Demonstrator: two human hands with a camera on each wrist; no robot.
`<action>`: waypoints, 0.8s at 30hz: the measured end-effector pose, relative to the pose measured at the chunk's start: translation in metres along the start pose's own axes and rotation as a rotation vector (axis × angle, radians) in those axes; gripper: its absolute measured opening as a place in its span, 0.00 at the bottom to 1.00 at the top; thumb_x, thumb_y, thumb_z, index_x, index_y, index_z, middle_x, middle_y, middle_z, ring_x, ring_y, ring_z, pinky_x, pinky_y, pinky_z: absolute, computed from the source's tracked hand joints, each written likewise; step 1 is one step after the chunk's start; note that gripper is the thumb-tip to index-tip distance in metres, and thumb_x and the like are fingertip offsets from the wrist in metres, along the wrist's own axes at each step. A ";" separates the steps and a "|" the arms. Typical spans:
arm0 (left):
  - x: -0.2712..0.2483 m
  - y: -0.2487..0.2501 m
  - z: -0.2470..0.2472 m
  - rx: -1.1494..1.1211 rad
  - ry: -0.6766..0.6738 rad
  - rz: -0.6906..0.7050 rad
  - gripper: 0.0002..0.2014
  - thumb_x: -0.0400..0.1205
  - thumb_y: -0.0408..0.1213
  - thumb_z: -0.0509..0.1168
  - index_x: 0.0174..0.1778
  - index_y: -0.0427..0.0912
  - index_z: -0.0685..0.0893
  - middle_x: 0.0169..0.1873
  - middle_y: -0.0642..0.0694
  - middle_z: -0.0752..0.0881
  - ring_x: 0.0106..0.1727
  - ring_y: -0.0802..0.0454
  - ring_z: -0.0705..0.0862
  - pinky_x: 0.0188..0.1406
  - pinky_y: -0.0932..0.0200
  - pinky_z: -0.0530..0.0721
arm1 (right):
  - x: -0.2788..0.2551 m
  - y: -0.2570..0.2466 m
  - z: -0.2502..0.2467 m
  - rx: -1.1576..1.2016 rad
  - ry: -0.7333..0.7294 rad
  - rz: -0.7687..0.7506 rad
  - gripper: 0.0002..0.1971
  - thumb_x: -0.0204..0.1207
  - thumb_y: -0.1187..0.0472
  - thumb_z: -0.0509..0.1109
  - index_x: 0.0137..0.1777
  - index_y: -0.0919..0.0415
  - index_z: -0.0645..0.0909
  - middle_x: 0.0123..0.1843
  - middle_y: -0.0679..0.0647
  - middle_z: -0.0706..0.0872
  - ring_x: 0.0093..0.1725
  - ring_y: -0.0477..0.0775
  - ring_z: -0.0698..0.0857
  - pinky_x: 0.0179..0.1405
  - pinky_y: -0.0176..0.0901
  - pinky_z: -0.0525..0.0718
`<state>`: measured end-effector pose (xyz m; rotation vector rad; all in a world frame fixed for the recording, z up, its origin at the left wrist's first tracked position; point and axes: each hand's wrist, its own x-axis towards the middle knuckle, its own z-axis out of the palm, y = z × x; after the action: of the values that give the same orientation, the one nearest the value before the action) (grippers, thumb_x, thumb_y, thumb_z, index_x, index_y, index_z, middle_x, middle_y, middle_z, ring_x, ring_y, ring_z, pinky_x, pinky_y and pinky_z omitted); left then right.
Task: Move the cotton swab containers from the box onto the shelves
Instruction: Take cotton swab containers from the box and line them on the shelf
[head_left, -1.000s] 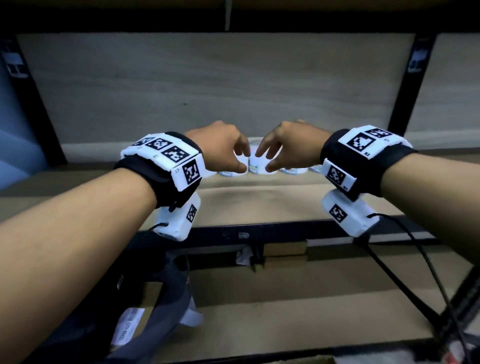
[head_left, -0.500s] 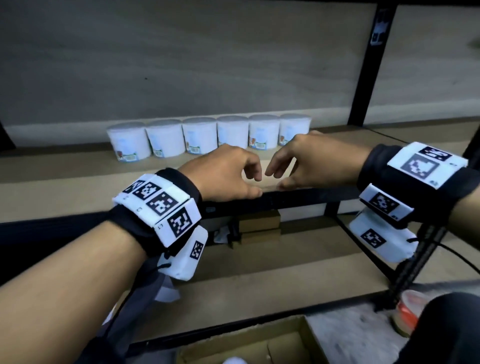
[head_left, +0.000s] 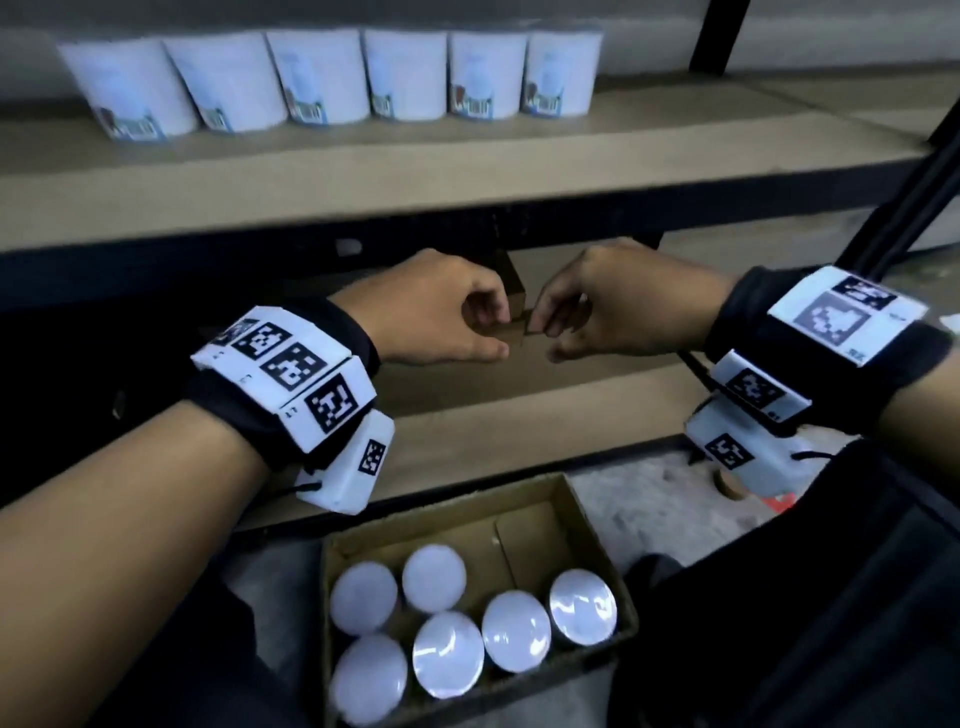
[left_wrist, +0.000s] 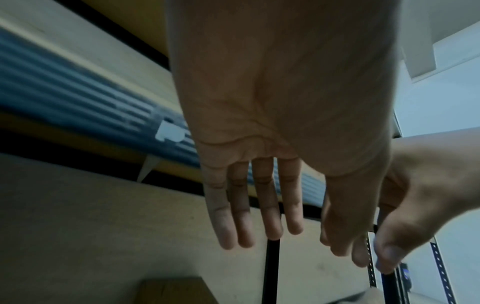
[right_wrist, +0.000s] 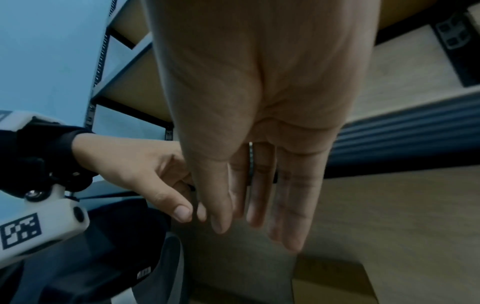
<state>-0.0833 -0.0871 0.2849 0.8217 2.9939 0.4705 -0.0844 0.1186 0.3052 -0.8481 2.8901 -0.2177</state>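
Several white cotton swab containers (head_left: 332, 78) stand in a row at the back of the upper shelf (head_left: 363, 176). A cardboard box (head_left: 587, 519) on the floor below holds several more containers (head_left: 449, 652), seen lid up. My left hand (head_left: 493, 327) and right hand (head_left: 556, 327) hover close together in front of the lower shelf opening, above the box. Both hold nothing. In the wrist views the left hand (left_wrist: 259, 205) and the right hand (right_wrist: 259, 195) show relaxed, nearly straight fingers.
A black upright post (head_left: 711, 36) stands at the right end of the upper shelf. The lower shelf board (head_left: 493, 431) runs under the hands, with a small brown block (head_left: 511, 291) behind them. My dark-clothed leg (head_left: 831, 597) lies right of the box.
Both hands drew back from the row of containers on the upper shelf and dropped below its front edge. The view tilted down, bringing the box of containers into sight.
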 end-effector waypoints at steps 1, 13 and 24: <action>0.002 -0.001 0.012 -0.010 -0.030 -0.011 0.16 0.73 0.53 0.75 0.54 0.52 0.88 0.47 0.56 0.87 0.36 0.75 0.78 0.39 0.76 0.73 | -0.001 0.005 0.012 -0.005 -0.021 0.015 0.13 0.69 0.51 0.80 0.54 0.47 0.89 0.45 0.41 0.91 0.47 0.39 0.88 0.58 0.35 0.77; 0.010 -0.007 0.174 -0.150 -0.360 -0.202 0.28 0.70 0.55 0.76 0.65 0.53 0.82 0.61 0.55 0.81 0.60 0.54 0.80 0.62 0.53 0.81 | -0.016 0.041 0.139 0.077 -0.297 0.205 0.27 0.69 0.47 0.79 0.68 0.46 0.80 0.61 0.46 0.86 0.60 0.50 0.81 0.60 0.41 0.79; -0.039 -0.014 0.291 -0.272 -0.518 -0.379 0.45 0.63 0.60 0.79 0.77 0.52 0.74 0.73 0.50 0.76 0.69 0.50 0.77 0.66 0.58 0.77 | -0.034 0.064 0.256 0.114 -0.430 0.312 0.43 0.59 0.43 0.81 0.75 0.46 0.69 0.69 0.54 0.77 0.66 0.58 0.79 0.59 0.45 0.81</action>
<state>-0.0333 -0.0349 0.0003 0.2830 2.4478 0.5325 -0.0497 0.1645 0.0457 -0.3601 2.5269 -0.1441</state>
